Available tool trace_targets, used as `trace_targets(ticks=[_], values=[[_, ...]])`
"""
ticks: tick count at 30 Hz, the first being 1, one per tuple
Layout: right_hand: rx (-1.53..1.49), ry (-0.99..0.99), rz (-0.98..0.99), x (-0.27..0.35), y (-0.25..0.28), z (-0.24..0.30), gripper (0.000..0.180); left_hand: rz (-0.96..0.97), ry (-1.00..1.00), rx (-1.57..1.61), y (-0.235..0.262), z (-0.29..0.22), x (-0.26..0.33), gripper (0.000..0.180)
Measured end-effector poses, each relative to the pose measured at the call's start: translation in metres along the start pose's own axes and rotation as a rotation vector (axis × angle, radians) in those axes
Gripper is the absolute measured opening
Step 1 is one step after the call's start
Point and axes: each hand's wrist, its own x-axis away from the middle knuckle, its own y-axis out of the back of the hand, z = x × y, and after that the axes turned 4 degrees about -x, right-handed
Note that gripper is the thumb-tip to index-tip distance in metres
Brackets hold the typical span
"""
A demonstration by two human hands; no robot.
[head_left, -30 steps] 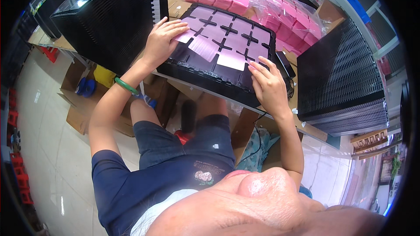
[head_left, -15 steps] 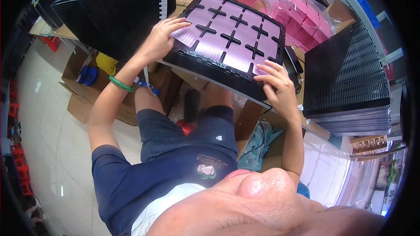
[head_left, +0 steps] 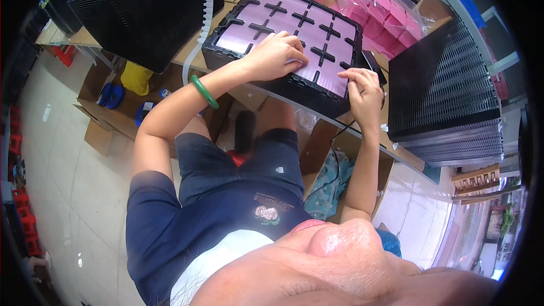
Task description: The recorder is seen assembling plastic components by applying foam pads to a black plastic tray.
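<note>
A black plastic tray [head_left: 216, 56] rests on the table in front of me, at the top of a thick black block. Glossy pinkish-purple sheets [head_left: 292, 22] show in it between raised black crosses. My left hand [head_left: 275, 56] lies over the tray's near half, its fingers bent and drawn together low over a sheet near the front edge. At the near right corner is my right hand [head_left: 364, 89], thumb and forefinger curled toward each other. Whatever either hand pinches is too small or hidden to make out.
Tall stacks of black trays stand left [head_left: 141, 17] and right [head_left: 447, 96]. Pink packs [head_left: 385, 14] in clear plastic lie behind. A white notched strip [head_left: 198, 45] hangs down by the left stack. Below are a cardboard box with a yellow bag [head_left: 136, 77] and a dangling black cable [head_left: 335, 158].
My left hand has moved right, from the tray's left edge to its near middle, and its fingers have bent. My right hand's spread fingers have curled in at the near right corner.
</note>
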Motion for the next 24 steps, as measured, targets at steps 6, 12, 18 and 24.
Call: trace_targets(ticks=[6,12,18,24], values=[[0.107,0.06,0.064,0.007,-0.014,-0.024,0.023,0.096,0.059,0.018,-0.001,0.001,0.002,0.021],[0.041,0.057,0.036,0.011,-0.015,-0.021,0.018,0.109,0.059,0.046,0.007,0.008,0.012,0.022],[-0.002,0.038,0.05,0.015,-0.008,-0.022,0.019,0.021,0.155,0.294,0.034,0.016,0.027,0.022],[0.057,0.062,0.14,0.011,-0.003,-0.022,0.018,-0.025,0.303,-0.135,0.062,0.051,0.057,0.018]])
